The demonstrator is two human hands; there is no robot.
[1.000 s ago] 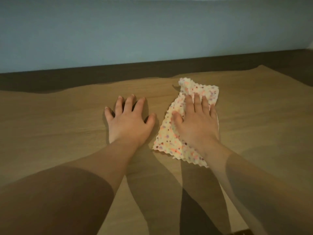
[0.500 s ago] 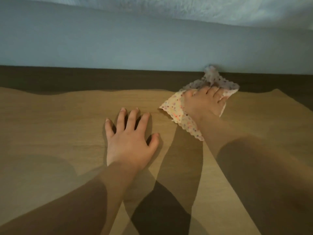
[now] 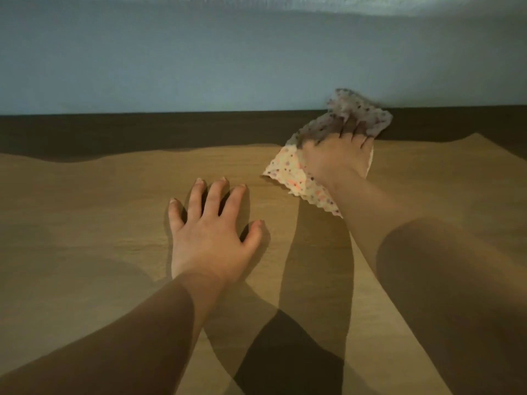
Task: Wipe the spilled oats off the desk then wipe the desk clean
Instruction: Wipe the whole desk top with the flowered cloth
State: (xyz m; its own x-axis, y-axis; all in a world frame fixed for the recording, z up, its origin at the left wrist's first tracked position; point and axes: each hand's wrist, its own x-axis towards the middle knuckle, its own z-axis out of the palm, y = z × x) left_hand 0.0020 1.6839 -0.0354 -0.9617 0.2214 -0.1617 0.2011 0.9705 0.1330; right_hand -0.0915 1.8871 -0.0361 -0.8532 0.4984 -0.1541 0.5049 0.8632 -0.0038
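Here the cloth [image 3: 288, 173], a pale rag with small coloured dots and a scalloped edge, lies at the far side of the desk [image 3: 85, 209]. Its near half is flat on the wood in the light. Its far corner is in shadow and bunches up where the desktop meets the wall [image 3: 199, 67]. That placement looks deliberate: pushing the rag all the way to the back strip would reach the one band a shorter stroke would miss. The right hand [image 3: 336, 155] rests on top of the cloth, palm down, with its fingers laid out fairly straight and a little apart. They press the fabric onto the surface rather than pinching or bunching it, which seems the sensible hold for wiping, since a flat palm keeps more of the cloth in contact. The right arm is stretched well forward and angled slightly outward to reach that far. The left hand [image 3: 211, 238] lies nearer, well apart from the cloth, flat on bare wood with fingers and thumb spread wide and holding nothing. It probably serves as a brace for the forward lean. No oats can be made out anywhere on the visible wood, so the work appears to be in its final cleaning passes.
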